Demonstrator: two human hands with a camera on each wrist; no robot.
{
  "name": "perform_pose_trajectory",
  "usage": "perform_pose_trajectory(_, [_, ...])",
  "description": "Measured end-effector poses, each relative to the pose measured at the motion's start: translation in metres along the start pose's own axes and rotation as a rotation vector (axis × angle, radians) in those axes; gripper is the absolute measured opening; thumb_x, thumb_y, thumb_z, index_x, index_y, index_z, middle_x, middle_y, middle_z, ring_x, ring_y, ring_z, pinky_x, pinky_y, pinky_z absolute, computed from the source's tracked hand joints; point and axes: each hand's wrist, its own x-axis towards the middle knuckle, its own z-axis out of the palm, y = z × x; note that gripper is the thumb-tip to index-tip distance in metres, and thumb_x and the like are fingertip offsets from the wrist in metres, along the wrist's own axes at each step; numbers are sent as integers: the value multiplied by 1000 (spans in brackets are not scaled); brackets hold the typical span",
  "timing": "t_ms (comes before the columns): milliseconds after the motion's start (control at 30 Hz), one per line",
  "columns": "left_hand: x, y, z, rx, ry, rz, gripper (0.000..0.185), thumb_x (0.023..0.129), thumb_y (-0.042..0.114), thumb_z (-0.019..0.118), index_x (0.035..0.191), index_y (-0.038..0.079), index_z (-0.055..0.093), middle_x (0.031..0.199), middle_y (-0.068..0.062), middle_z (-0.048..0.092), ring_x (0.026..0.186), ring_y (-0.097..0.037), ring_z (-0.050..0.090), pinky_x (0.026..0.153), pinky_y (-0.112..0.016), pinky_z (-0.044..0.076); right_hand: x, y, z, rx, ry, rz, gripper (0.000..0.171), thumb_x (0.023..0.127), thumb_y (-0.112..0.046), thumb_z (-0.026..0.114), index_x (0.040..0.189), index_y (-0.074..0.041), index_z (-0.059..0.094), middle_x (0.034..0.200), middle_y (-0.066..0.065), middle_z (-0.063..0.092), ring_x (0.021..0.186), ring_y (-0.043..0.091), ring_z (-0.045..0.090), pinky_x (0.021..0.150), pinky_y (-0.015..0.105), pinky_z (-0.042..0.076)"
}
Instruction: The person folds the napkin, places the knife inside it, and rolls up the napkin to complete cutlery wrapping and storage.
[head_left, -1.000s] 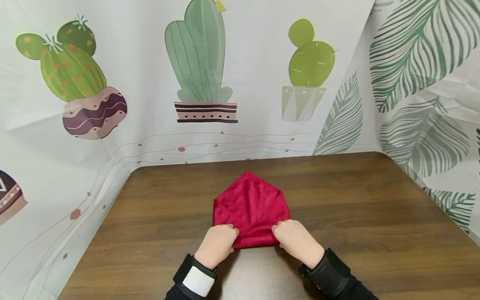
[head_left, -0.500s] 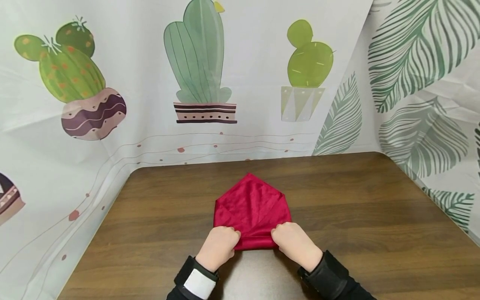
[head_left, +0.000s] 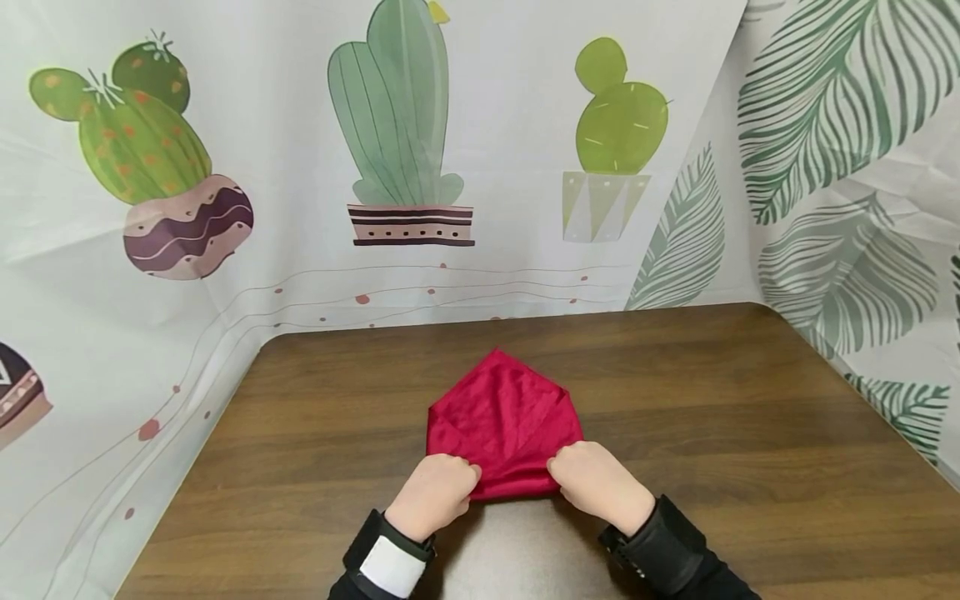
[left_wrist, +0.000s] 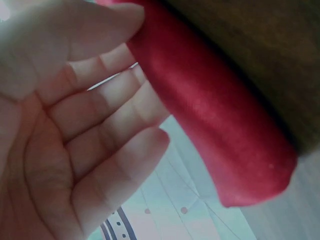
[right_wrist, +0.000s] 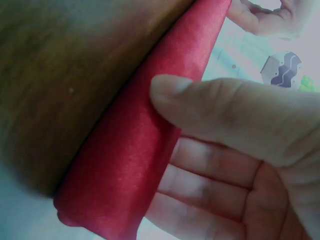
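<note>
A crimson satiny cloth [head_left: 498,417] lies on the table, folded to a point at its far end, with a rolled or folded band along its near edge. My left hand [head_left: 435,493] pinches the left end of that band; in the left wrist view the thumb [left_wrist: 107,27] presses on the cloth [left_wrist: 215,110] and the other fingers curl behind it. At the right end my right hand [head_left: 602,482] pinches the same band. The right wrist view shows that thumb [right_wrist: 172,97] on the front of the cloth [right_wrist: 125,150], the fingers tucked behind.
A brown wood-grain table [head_left: 720,417] surrounds the cloth on all sides. Behind it hangs a white curtain [head_left: 517,150] printed with cacti, with a leaf-patterned one [head_left: 847,167] at the right. Black bands sit on both wrists.
Both hands keep their grip at the near edge and have barely moved. The near band of the cloth looks slightly more creased, and the far tip sits a little nearer.
</note>
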Motion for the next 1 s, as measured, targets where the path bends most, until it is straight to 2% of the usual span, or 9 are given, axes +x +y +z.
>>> perform_pose_trajectory(167, [0, 1, -4, -5, -14, 10, 20, 62, 9, 68, 56, 14, 50, 49, 2, 47, 49, -18, 51, 43, -26, 38, -2, 2, -6, 38, -34, 4, 17, 65, -4, 67, 64, -11, 52, 49, -3, 41, 47, 19, 48, 47, 29, 41])
perform_pose_trajectory(333, [-1, 0, -9, -28, -22, 15, 20, 67, 5, 65, 57, 13, 49, 49, 1, 46, 48, -19, 51, 43, -26, 39, -3, 4, -7, 51, -14, -23, 25, 65, -1, 67, 70, -11, 45, 46, -5, 36, 43, 17, 44, 44, 27, 38])
perform_pose_trajectory(467, [-1, -2, -6, -33, -47, 14, 20, 66, 2, 65, 59, 14, 50, 50, 2, 46, 50, -19, 52, 44, -26, 39, -3, 5, -5, 66, -5, -20, 28, 66, -1, 67, 70, -12, 41, 46, -6, 34, 42, 14, 42, 43, 25, 37])
perform_pose_trajectory(633, [0, -5, -2, -80, -84, 1, 18, 66, -1, 65, 63, 13, 53, 53, 1, 50, 55, -18, 55, 49, -25, 42, -3, 7, -6, 139, -48, 20, 30, 70, -1, 66, 70, -13, 39, 48, -8, 34, 43, 10, 40, 43, 23, 36])
perform_pose_trajectory(833, [1, -9, -2, -158, -110, -25, 16, 69, -3, 65, 74, 12, 63, 66, 1, 56, 66, -15, 57, 57, -22, 45, -3, 7, -3, 136, -67, 39, 28, 71, 2, 63, 72, -12, 39, 50, -7, 36, 45, 12, 43, 44, 23, 36])
perform_pose_trajectory(1000, [2, -9, 0, -217, -95, -39, 27, 68, -7, 65, 86, 12, 59, 74, -1, 60, 67, -14, 58, 57, -23, 46, -3, 6, 0, 105, -93, 52, 24, 72, 4, 61, 75, -11, 43, 54, -2, 40, 52, 17, 48, 47, 24, 39])
